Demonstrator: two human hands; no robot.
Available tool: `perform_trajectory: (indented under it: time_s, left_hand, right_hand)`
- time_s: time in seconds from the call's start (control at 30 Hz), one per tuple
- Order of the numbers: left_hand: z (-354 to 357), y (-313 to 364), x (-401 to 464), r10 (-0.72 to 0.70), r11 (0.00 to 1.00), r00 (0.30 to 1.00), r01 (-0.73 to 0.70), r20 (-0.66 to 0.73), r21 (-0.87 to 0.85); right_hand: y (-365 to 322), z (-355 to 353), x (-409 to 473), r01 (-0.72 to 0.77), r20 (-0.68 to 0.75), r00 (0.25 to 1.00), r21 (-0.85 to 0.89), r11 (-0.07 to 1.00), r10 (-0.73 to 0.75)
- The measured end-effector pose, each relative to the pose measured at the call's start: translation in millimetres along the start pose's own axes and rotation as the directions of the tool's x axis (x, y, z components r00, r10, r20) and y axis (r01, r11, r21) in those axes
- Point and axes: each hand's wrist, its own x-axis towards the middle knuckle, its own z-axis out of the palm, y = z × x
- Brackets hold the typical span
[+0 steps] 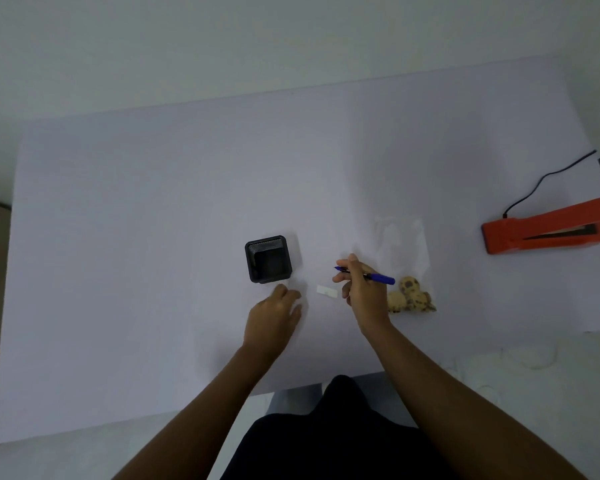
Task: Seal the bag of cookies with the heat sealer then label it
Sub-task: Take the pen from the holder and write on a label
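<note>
A clear plastic bag (404,251) lies on the white table with several chocolate-chip cookies (411,296) at its near end. My right hand (362,289) grips a blue pen (378,276), tip pointing left, just left of the cookies. A small white label (326,292) lies flat on the table between my hands. My left hand (274,315) rests palm down on the table with fingers slightly spread, just below a black square holder (268,259). The orange heat sealer (548,230) sits at the far right with its arm raised.
A black power cord (548,178) runs from the sealer's back end toward the table's right edge. The table's near edge (187,410) is just in front of my body. Some clear plastic items (530,356) lie off the table at the lower right.
</note>
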Motion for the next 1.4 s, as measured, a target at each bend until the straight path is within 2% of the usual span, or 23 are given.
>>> perform_trajectory:
  time_s: [0.07, 0.13, 0.3, 0.57, 0.73, 0.8, 0.9, 0.97, 1.2, 1.33, 1.4]
  left_hand:
    - [11, 12, 12, 0.113, 0.993, 0.993, -0.115, 0.043, 0.029]
    - [20, 20, 28, 0.167, 0.983, 0.983, -0.172, 0.082, 0.061]
    - [31, 22, 50, 0.186, 0.973, 0.969, -0.205, 0.164, 0.109]
    - [39, 25, 51, 0.202, 0.965, 0.959, -0.229, 0.197, 0.126]
    - [41, 27, 51, 0.171, 0.975, 0.969, -0.192, 0.176, 0.108]
    - [41, 28, 52, 0.158, 0.979, 0.971, -0.178, 0.181, 0.1]
    - [41, 28, 52, 0.152, 0.981, 0.971, -0.171, 0.187, 0.092]
    - [40, 30, 52, 0.16, 0.981, 0.969, -0.177, 0.19, 0.079]
    - [35, 23, 48, 0.142, 0.984, 0.974, -0.159, 0.178, 0.086]
    - [30, 18, 44, 0.161, 0.982, 0.975, -0.173, 0.153, 0.071]
    - [28, 18, 43, 0.164, 0.982, 0.977, -0.175, 0.134, 0.075]
  right_hand:
    - [6, -5, 0, 0.047, 0.006, 0.999, -0.084, 0.995, -0.046]
    - [12, -8, 0, 0.073, 0.012, 0.997, -0.143, 0.987, -0.072]
    - [22, -9, 1, 0.122, 0.031, 0.993, -0.184, 0.975, -0.118]
    - [34, -9, -2, 0.188, 0.073, 0.982, -0.243, 0.952, -0.175]
    - [47, -16, 4, 0.424, 0.196, 0.905, -0.398, 0.813, -0.377]
    - [54, -18, 8, 0.455, 0.267, 0.89, -0.464, 0.76, -0.37]
    - [65, -17, 16, 0.434, 0.363, 0.894, -0.551, 0.713, -0.264]
    - [69, -14, 21, 0.416, 0.385, 0.895, -0.542, 0.73, -0.225]
    - [63, -18, 26, 0.476, 0.393, 0.872, -0.534, 0.699, -0.293]
    - [59, -17, 25, 0.402, 0.372, 0.893, -0.404, 0.822, -0.254]
    - [56, -15, 23, 0.395, 0.341, 0.899, -0.364, 0.843, -0.274]
